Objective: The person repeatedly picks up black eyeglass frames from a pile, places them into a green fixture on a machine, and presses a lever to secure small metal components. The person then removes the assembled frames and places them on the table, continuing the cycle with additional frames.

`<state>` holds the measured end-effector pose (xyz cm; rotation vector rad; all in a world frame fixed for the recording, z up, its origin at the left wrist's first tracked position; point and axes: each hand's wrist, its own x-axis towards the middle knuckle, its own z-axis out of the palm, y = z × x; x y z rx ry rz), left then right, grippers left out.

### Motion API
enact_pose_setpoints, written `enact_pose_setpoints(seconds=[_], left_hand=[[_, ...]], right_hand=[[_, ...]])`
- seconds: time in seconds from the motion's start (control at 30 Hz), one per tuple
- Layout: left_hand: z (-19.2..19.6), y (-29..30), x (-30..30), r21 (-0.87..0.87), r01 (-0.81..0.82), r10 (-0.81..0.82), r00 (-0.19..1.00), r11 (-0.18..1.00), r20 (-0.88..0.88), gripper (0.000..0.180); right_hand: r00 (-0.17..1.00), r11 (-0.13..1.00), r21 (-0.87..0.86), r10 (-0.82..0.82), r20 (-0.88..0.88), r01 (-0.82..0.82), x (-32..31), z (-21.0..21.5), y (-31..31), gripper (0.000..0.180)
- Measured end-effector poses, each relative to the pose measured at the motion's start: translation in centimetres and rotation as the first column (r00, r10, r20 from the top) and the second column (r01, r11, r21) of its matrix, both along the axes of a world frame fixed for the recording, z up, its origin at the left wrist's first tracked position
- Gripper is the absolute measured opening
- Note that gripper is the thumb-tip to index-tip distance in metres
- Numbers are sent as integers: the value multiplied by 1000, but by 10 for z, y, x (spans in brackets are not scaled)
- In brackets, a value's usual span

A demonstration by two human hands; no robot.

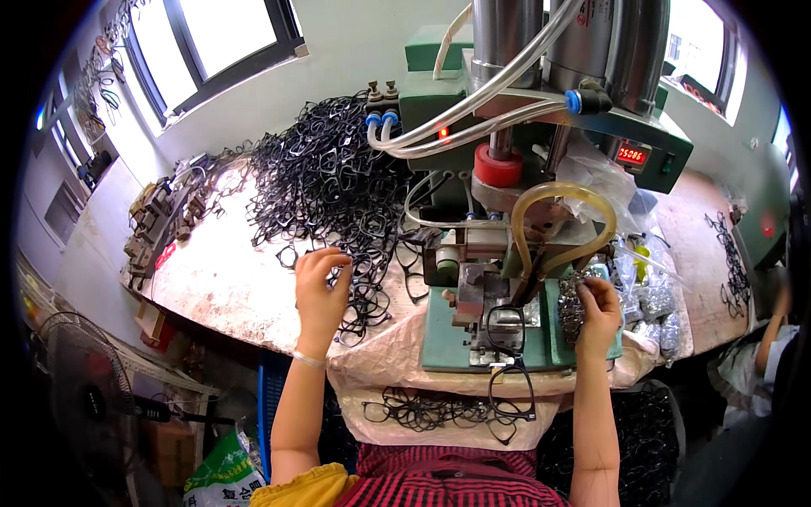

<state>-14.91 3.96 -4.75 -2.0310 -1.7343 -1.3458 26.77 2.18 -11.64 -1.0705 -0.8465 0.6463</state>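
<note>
My left hand reaches into the near edge of a big heap of black eyeglass frames on the worn table, fingers curled on one black frame. My right hand is raised beside the green press machine, pinching a small metal part between fingertips next to a pile of shiny metal pieces. One black eyeglass frame sits on the machine's jig, hanging over the front edge.
A cloth bag under the machine's front holds several finished black frames. Clear hoses and a yellowish tube loop around the machine. Plastic bags of small parts lie at right. Another person sits far right. A fan stands lower left.
</note>
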Motion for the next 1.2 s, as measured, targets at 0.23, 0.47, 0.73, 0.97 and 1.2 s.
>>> enact_pose_setpoints(seconds=[0.23, 0.47, 0.73, 0.97, 1.2], left_hand=[[-75, 45, -10, -347, -170, 18, 916, 922, -401, 19], [-25, 22, 14, 100, 34, -19, 989, 994, -149, 10], [-65, 10, 56, 61, 346, -276, 616, 936, 738, 10], [-29, -23, 84, 316, 454, -466, 269, 833, 842, 14], [73, -33, 120, 371, 620, -716, 525, 692, 459, 12]], right_hand=[[933, 960, -180, -146, 328, 213, 17, 7, -42, 15], [846, 959, -107, -175, 504, 262, 33, 19, -108, 15], [947, 980, 44, 174, 270, -193, -77, 74, -29, 38], [970, 973, 31, 226, 86, -230, -82, 65, -31, 52], [883, 904, 56, 426, -198, -424, -99, 89, -41, 57]])
